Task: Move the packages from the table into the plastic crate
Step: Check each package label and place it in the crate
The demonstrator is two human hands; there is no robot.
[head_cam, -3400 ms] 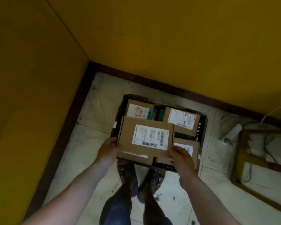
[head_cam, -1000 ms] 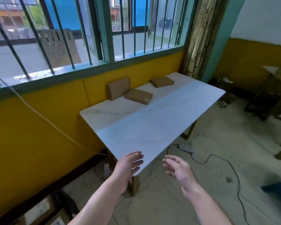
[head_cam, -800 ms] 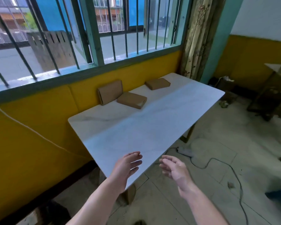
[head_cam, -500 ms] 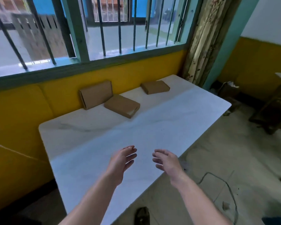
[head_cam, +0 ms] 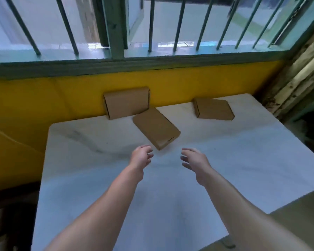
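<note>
A bare, storeroom-like room. It has a barred window (head_cam: 178,24) and yellow wall (head_cam: 62,91). Plain cardboard boxes (head_cam: 156,128) lie on a white counter (head_cam: 234,160).

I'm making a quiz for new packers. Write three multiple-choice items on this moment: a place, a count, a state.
1. Where is the upright package? A. against the yellow wall B. at the near edge C. in a hand
2. How many packages are on the table? A. two B. three C. five
3. The left hand and right hand are: A. gripping one package B. open, holding nothing C. pressed flat on a package
Answers: 1 A, it stands on edge at the wall. 2 B, the upright one, the middle package and the right package. 3 B, fingers relaxed, short of the middle package.
</note>
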